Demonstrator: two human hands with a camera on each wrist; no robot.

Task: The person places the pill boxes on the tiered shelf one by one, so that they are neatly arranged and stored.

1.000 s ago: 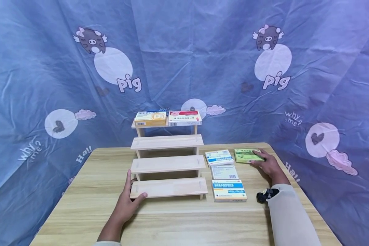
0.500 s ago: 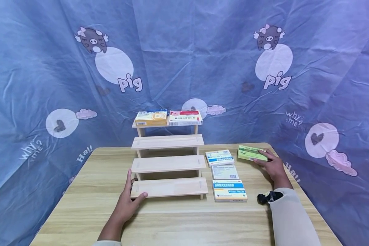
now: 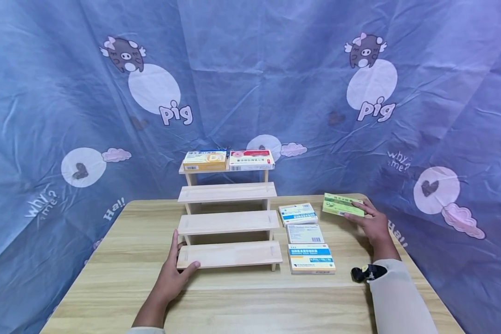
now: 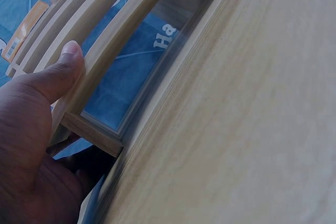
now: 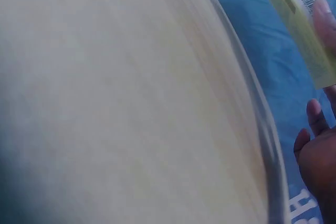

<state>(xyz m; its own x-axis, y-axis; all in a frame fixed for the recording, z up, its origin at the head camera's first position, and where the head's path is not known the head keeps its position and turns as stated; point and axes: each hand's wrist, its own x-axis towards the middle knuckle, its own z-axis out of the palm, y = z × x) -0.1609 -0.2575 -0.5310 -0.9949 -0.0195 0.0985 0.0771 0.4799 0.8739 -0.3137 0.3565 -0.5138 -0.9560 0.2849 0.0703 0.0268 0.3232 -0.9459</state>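
Observation:
A pale wooden stepped rack (image 3: 229, 255) stands on the table, its shelves rising toward the back. My left hand (image 3: 171, 273) grips the left end of its lowest shelf, thumb on top, as the left wrist view also shows. At the back right my right hand (image 3: 373, 227) holds a green medicine box (image 3: 342, 205) by its right end, thumb on the near side and fingers over the top. In the right wrist view the green box (image 5: 299, 24) is tilted, with a barcode near the thumb. The top shelf bears a yellow-orange box (image 3: 204, 161) and a red-and-white box (image 3: 251, 160).
Right of the rack, a column of boxes lies on the table (image 3: 250, 306): a blue-and-white box (image 3: 298, 214) at the back, a pale box with a barcode (image 3: 305, 234), and a larger blue-and-white box (image 3: 311, 259) in front. A blue patterned curtain (image 3: 259, 93) hangs behind.
My right hand has moved slightly right with the green box, which has lifted and tilted its printed face more toward the head camera. The left hand and rack stay put.

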